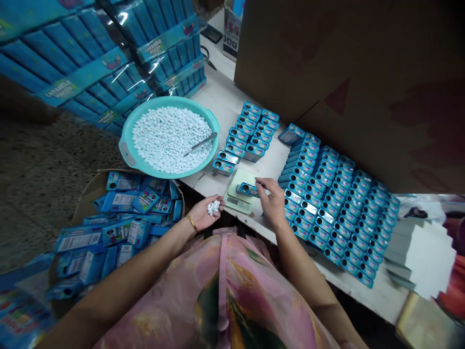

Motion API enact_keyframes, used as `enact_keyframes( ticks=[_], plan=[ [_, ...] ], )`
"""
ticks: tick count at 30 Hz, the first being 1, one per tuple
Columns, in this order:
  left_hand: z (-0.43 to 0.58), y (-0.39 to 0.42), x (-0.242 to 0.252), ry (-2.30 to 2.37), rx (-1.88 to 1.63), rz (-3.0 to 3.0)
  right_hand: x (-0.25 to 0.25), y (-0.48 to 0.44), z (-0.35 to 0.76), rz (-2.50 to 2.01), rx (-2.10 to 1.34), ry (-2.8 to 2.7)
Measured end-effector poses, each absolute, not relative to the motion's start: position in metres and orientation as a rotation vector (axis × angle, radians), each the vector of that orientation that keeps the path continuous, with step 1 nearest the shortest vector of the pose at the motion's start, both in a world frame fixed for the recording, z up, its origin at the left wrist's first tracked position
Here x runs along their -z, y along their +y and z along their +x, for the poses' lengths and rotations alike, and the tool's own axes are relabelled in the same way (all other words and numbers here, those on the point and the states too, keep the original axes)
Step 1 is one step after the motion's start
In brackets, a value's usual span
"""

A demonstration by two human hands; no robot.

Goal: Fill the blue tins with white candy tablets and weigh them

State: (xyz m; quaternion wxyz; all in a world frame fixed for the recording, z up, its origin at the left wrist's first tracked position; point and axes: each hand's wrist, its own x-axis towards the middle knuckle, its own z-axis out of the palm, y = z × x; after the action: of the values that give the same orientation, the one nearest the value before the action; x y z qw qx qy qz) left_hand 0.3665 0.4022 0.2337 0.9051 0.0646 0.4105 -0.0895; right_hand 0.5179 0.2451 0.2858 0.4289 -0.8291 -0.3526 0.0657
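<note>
Dozens of shrink-wrapped blue cartons point(72, 58) marked "Caramelo Macio" stand stacked at far left, above a cardboard box point(98, 186) heaped with loose printed blue cartons point(109, 232) lying at all angles on a speckled stone floor point(39, 179). Beside them, a turquoise plastic basin point(125, 145) holds a deep, pebbly mound of small white tablets point(170, 138), a metal scoop point(200, 144) resting on top. The person's left hand point(201, 213), with a gold bangle point(192, 223) at the wrist, is cupped palm up around a small heap of the tablets, fingers partly open. On a white bench, a flat digital scale point(238, 201) carries a blue tin point(247, 190), its end under the half-curled fingers of the right hand point(271, 199); whether they grip it or only touch it cannot be told. Two double rows of small tins point(250, 131) lie ahead, the nearest pair with shiny silver faces up. Far more fill the tight ranks at right point(327, 208), several also showing silver. Stacked grey-edged white card sheets point(417, 257) sit beyond them, under a brown cardboard panel point(345, 72).
</note>
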Motion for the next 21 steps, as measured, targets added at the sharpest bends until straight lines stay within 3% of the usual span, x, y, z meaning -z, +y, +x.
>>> enact_keyframes(
  ticks=[8,21],
  plan=[
    [0.335,0.419,-0.224,0.855,0.134,0.209,-0.260,0.206,0.532,-2.190,-0.087,-0.799],
    [0.309,0.424,-0.209,0.918,0.091,0.262,-0.246,0.219,0.519,-2.399,-0.287,-1.119]
  ],
)
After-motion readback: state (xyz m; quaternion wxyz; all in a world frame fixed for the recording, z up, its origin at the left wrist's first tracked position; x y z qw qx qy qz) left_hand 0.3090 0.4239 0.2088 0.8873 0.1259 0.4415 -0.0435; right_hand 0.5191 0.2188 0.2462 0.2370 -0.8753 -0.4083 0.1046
